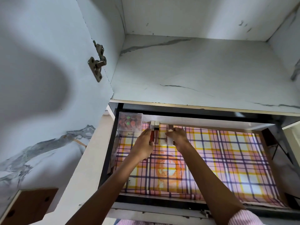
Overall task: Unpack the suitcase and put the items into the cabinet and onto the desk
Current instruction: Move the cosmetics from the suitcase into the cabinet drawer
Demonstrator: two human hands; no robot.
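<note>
Striped sleeve (pixel 243 216); left hand (pixel 143 143) pinches red tube (pixel 152 136), right hand (pixel 178 138) white tube (pixel 170 141).

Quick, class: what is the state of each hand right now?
Left hand: grips a red tube with a silver cap.
Right hand: grips a pale tube.

plaid liner (pixel 227 159): under left hand (pixel 144 142), right hand (pixel 177 138) | metal hinge (pixel 97 62): above-left of left hand | brown wooden block (pixel 32 203): far below-left
</note>
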